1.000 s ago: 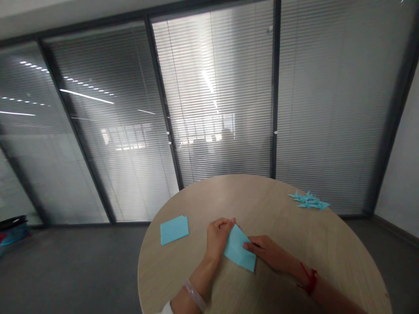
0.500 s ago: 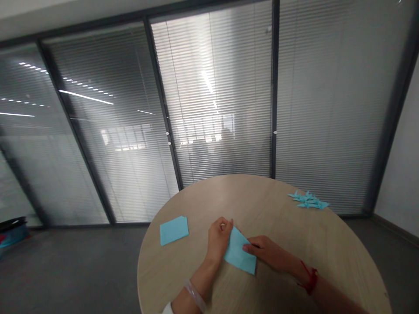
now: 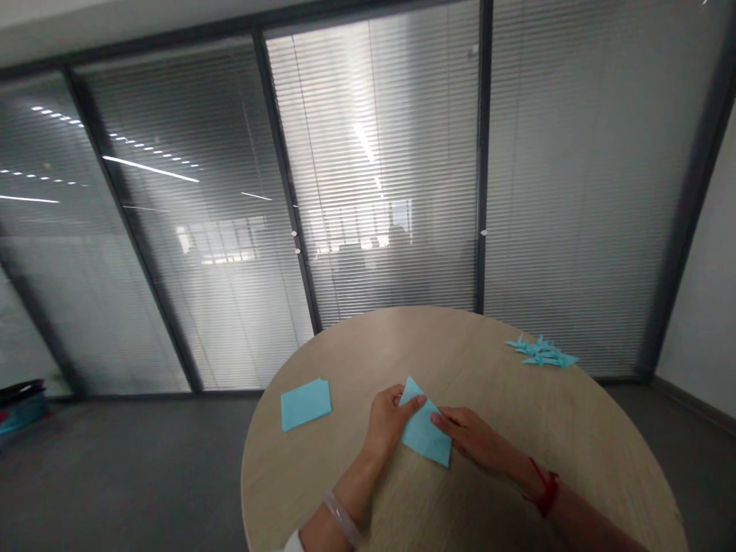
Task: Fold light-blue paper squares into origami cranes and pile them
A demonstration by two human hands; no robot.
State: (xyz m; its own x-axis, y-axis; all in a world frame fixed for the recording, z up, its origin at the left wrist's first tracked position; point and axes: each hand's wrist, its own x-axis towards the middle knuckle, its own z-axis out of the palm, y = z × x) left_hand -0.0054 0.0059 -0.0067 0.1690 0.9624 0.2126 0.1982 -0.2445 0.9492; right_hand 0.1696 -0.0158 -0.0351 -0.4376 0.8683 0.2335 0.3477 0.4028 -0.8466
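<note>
A light blue sheet of paper [image 3: 424, 433], folded into a pointed shape, lies on the round wooden table [image 3: 575, 437] in front of me. My left hand [image 3: 389, 418] pinches its upper left edge, lifting the tip a little off the table. My right hand [image 3: 468, 437] presses its fingers flat on the paper's right side. A clear bangle sits on my left wrist and a red cord on my right wrist.
A stack of light blue square paper [image 3: 306, 403] lies on the table to the left. Several folded blue paper figures [image 3: 540, 352] sit near the far right edge. Glass partitions with blinds [image 3: 373, 169] stand behind the table.
The paper's upper tip has risen and now shows above my left fingers. My left hand shifted its pinch to the edge, and my right hand slid slightly up.
</note>
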